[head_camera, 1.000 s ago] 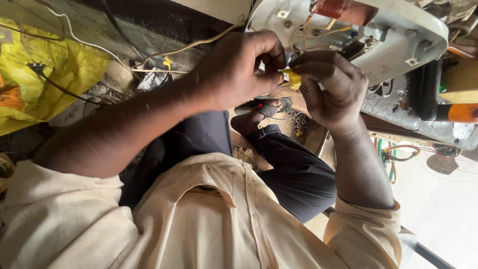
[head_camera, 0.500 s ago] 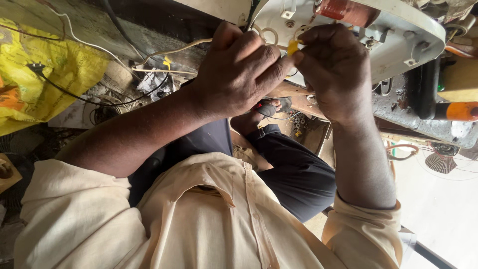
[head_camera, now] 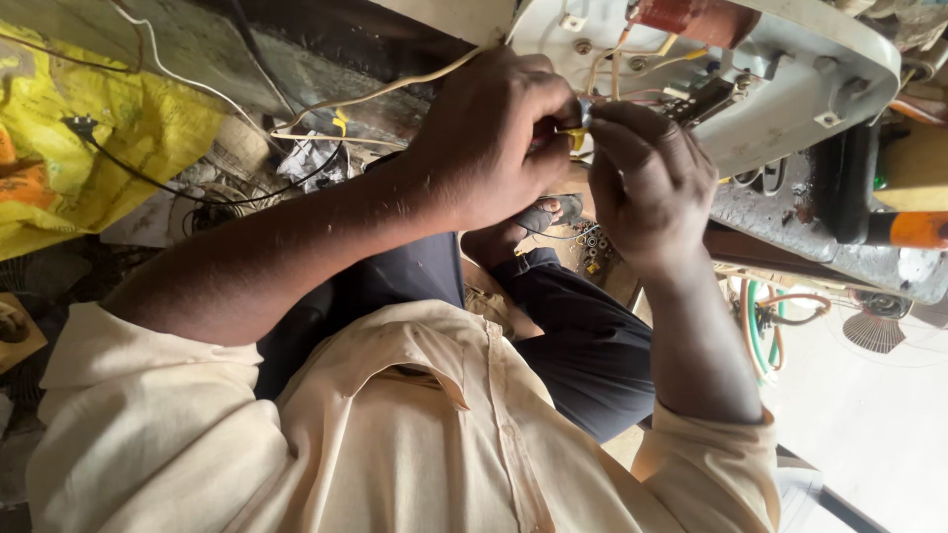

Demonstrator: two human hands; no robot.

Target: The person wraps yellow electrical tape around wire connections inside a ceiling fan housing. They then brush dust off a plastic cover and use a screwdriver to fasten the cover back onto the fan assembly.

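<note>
My left hand (head_camera: 494,138) and my right hand (head_camera: 647,183) meet fingertip to fingertip just below an opened white appliance housing (head_camera: 790,89). Both pinch a small yellow piece (head_camera: 571,136), which looks like a wire end or sleeve; most of it is hidden by my fingers. Thin yellow and red wires (head_camera: 617,64) run from the housing down to my fingers. A reddish-brown cylindrical part (head_camera: 691,18) sits at the top of the housing. My cream shirt (head_camera: 395,434) and dark trousers (head_camera: 583,345) fill the lower frame.
A yellow sack (head_camera: 109,148) lies at the left with a black cable (head_camera: 148,178) across it. A cream cord (head_camera: 395,89) crosses behind my left wrist. At the right are a dark metal block (head_camera: 849,188), an orange-handled tool (head_camera: 913,229) and green and orange wire loops (head_camera: 765,316).
Both hands rose to the housing with the yellow piece, then came down slightly. They stay pinched together throughout.
</note>
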